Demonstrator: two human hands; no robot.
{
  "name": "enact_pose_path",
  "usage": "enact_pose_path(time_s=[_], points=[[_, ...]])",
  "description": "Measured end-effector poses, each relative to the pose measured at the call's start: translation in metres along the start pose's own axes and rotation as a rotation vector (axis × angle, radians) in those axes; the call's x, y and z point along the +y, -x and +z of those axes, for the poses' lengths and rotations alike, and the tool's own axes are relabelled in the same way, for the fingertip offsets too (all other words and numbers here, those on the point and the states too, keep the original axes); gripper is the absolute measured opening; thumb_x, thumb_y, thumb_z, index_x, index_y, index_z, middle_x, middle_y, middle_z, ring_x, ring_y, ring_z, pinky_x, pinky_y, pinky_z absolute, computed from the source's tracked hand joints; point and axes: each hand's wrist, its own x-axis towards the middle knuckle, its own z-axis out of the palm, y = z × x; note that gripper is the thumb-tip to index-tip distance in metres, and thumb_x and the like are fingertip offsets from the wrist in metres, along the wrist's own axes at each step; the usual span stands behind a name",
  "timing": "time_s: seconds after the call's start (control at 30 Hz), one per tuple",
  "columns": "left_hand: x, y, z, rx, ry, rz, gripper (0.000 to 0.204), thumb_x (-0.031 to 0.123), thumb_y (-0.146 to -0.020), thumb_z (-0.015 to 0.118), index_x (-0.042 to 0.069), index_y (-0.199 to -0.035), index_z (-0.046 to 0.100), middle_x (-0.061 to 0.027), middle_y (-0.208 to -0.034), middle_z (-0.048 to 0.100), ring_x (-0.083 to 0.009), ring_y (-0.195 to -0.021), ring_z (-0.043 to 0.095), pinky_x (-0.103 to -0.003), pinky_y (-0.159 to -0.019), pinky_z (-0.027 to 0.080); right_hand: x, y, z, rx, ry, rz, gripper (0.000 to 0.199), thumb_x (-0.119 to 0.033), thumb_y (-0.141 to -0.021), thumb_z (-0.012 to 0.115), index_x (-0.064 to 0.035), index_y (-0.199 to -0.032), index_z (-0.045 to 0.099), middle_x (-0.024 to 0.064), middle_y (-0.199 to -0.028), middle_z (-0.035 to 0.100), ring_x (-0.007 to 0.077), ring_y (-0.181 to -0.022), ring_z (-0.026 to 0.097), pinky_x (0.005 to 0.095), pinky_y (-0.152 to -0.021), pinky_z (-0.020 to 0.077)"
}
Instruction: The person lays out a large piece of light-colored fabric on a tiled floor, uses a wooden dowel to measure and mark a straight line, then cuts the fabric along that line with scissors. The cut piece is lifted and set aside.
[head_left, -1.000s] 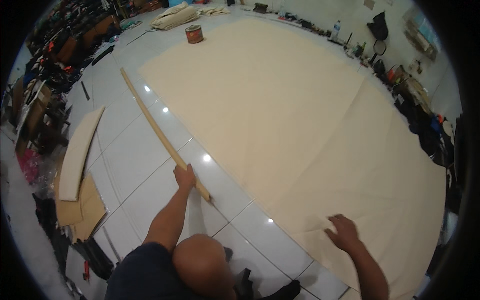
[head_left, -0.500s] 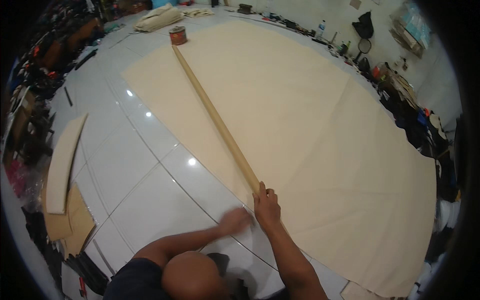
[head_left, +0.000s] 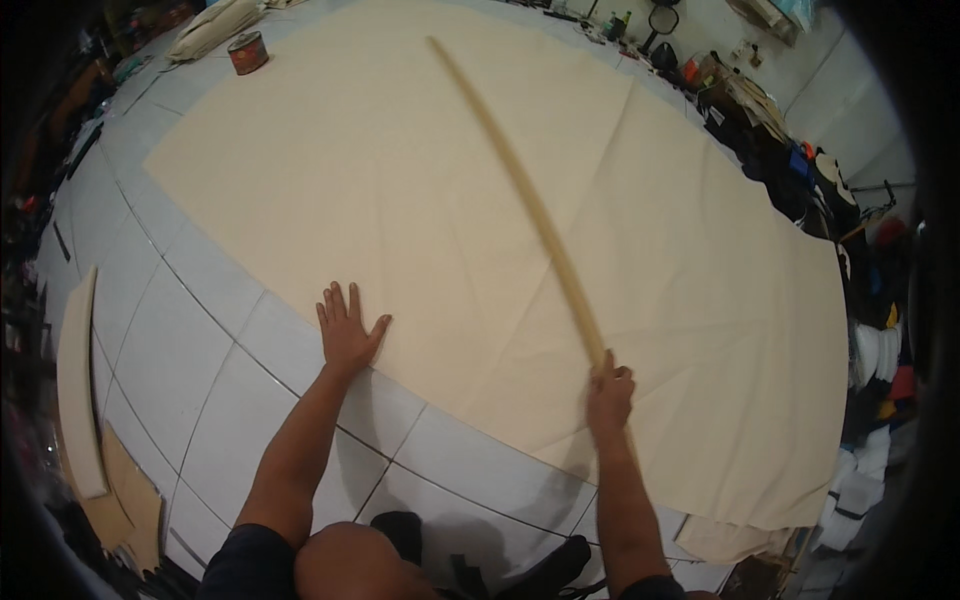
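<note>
A large cream sheet of fabric (head_left: 420, 220) is spread over the white tiled floor, with faint creases across its right part. My left hand (head_left: 345, 335) lies palm down with fingers spread on the sheet's near left edge. Farther right, my right hand (head_left: 611, 398) is closed around the near part of a long tan pole (head_left: 540, 225). The pole slants away over the fabric to the upper left, slightly blurred. Whether it touches the cloth along its length, or is wood or cardboard, I cannot tell.
A reddish tin can (head_left: 247, 53) stands by the far left edge of the fabric, near a folded cream bundle (head_left: 212, 28). A long pale padded strip (head_left: 77, 390) lies at left beside tan board pieces (head_left: 135, 490). Clutter lines the wall at right, including dark bags (head_left: 770, 185).
My right hand has carried the pole rightward across the fabric, away from the tin can. My left hand has moved left and forward, from above the tiles onto the sheet. The view has shifted.
</note>
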Motion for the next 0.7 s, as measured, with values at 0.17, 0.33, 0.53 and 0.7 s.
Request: enact_pose_path(time_s=[0.17,0.33,0.53,0.7], points=[[-0.001,-0.002,-0.002,-0.057,-0.052,-0.028,0.083,0.059,-0.088,0.055,0.01,-0.15,0.031,-0.0294,-0.153,0.018,-0.0431,-0.144,0.015,-0.055,-0.116,0.008,0.1,-0.048,-0.008,0.036,0.032,0.203,0.051,-0.029,-0.096,0.054,-0.0163,-0.143,0.04,0.019,-0.112,0.051,0.0364,-0.098,0.053,0.0469,-0.082,0.0505],[0.013,0.011,-0.003,-0.117,-0.101,0.082,0.086,0.061,-0.088,0.053,0.006,-0.15,0.028,-0.0285,-0.155,0.016,-0.0431,-0.144,0.013,-0.057,-0.115,0.006,0.194,-0.068,-0.011,0.011,0.038,0.437,0.05,-0.03,-0.099,0.046,-0.0161,-0.146,0.034,0.0233,-0.117,0.05,0.0405,-0.105,0.055,0.0489,-0.088,0.0487],[0.034,0.045,-0.003,-0.19,-0.03,0.084,0.094,0.062,-0.086,0.055,0.002,-0.15,0.022,-0.0289,-0.155,0.014,-0.0437,-0.145,0.01,-0.056,-0.116,0.005,0.24,-0.074,-0.023,0.036,-0.158,0.637,0.051,-0.035,-0.101,0.039,-0.0097,-0.145,0.036,0.0287,-0.117,0.052,0.044,-0.109,0.056,0.0487,-0.091,0.0469],[0.017,0.059,-0.006,-0.171,0.009,0.129,0.091,0.057,-0.086,0.059,0.002,-0.15,0.023,-0.0292,-0.154,0.015,-0.0439,-0.144,0.012,-0.055,-0.116,0.006,0.199,-0.044,-0.024,0.093,-0.208,0.608,0.048,-0.031,-0.101,0.042,-0.0063,-0.142,0.04,0.0278,-0.109,0.056,0.0417,-0.101,0.058,0.0464,-0.086,0.0478]])
